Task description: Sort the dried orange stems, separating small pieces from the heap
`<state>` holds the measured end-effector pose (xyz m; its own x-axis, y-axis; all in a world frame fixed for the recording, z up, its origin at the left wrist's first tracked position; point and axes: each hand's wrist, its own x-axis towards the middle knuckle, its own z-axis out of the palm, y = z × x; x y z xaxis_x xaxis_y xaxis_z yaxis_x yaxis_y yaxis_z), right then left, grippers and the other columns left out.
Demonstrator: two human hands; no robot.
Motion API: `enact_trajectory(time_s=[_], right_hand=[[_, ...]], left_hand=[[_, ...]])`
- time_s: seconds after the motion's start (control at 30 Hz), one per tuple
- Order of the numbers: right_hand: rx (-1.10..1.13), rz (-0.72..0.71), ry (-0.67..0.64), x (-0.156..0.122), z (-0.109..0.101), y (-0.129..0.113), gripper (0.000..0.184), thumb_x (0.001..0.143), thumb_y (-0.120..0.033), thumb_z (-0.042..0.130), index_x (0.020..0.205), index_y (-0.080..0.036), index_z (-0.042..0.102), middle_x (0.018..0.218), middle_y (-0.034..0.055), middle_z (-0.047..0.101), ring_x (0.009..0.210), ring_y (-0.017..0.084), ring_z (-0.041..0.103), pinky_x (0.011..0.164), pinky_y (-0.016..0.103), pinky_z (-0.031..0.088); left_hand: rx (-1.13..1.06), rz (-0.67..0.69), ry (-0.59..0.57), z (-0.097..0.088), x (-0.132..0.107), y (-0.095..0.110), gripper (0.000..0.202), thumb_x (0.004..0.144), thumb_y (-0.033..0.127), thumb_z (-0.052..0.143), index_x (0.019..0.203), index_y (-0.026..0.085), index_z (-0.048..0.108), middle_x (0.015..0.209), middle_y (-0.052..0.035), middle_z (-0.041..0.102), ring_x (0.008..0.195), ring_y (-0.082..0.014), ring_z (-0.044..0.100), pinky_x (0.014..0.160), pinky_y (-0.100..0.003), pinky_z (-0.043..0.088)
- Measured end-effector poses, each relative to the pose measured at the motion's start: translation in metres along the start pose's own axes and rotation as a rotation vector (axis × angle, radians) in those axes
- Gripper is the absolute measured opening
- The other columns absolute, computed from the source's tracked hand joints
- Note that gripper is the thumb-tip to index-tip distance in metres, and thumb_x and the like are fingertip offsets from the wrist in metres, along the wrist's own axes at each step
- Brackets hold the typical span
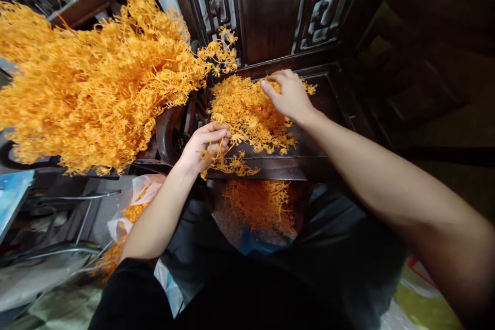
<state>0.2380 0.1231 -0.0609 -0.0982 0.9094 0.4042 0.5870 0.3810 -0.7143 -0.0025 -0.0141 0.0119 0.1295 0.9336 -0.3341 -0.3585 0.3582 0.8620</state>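
A pile of orange plastic sprigs (247,113) lies on the seat of a dark carved wooden chair (309,157). My left hand (203,147) is closed in a pinch on a small orange sprig (228,164) at the pile's near left edge. My right hand (290,95) rests on the far right of the pile, fingers curled down into the sprigs; whether it grips any is hidden. A big bunch of orange branches (88,82) fills the upper left, apart from both hands.
Below the seat edge, more orange sprigs (263,206) lie in a dark container between my knees. A plastic bag (135,206) holding orange pieces sits at lower left beside metal rods (77,197). The carved chair back (270,5) rises behind the pile.
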Motion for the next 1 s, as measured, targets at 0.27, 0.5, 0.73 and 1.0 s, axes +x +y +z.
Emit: enact_trajectory(time_s=[0.27, 0.5, 0.73, 1.0], right_hand=[[0.53, -0.047, -0.356, -0.032, -0.021, -0.067, 0.042, 0.083, -0.062, 0.075, 0.084, -0.021, 0.067, 0.074, 0.0027, 0.064, 0.071, 0.017, 0.058, 0.067, 0.034, 0.046], [0.822, 0.28, 0.012, -0.009, -0.044, -0.034, 0.021, 0.1, -0.036, 0.06, 0.086, -0.024, 0.049, 0.076, 0.0009, 0.057, 0.064, 0.012, 0.054, 0.067, 0.034, 0.049], [0.573, -0.086, -0.532, -0.064, -0.025, -0.096, 0.021, 0.096, -0.042, 0.062, 0.095, -0.021, 0.066, 0.08, 0.002, 0.061, 0.07, 0.015, 0.053, 0.063, 0.03, 0.041], [0.791, 0.129, 0.073, -0.034, -0.043, -0.086, 0.042, 0.099, -0.062, 0.053, 0.082, -0.024, 0.052, 0.062, -0.0045, 0.035, 0.055, 0.011, 0.033, 0.055, 0.029, 0.032]], left_hand=[[0.037, 0.024, 0.002, -0.005, -0.004, -0.004, 0.026, 0.062, 0.014, 0.088, 0.082, 0.011, 0.072, 0.07, -0.0024, 0.071, 0.051, -0.0059, 0.057, 0.05, -0.019, 0.043], [0.155, -0.144, -0.064, -0.007, -0.017, -0.009, 0.025, 0.059, 0.015, 0.089, 0.073, 0.009, 0.07, 0.066, -0.0053, 0.071, 0.044, -0.0084, 0.057, 0.04, -0.018, 0.035], [0.166, -0.25, -0.052, 0.002, -0.015, -0.017, 0.019, 0.063, 0.011, 0.085, 0.078, 0.01, 0.074, 0.068, -0.0061, 0.074, 0.045, -0.0104, 0.061, 0.041, -0.019, 0.043], [0.242, -0.263, -0.045, 0.005, -0.018, -0.013, 0.021, 0.056, 0.012, 0.086, 0.07, 0.009, 0.071, 0.062, -0.0069, 0.071, 0.039, -0.0105, 0.057, 0.034, -0.018, 0.037]])
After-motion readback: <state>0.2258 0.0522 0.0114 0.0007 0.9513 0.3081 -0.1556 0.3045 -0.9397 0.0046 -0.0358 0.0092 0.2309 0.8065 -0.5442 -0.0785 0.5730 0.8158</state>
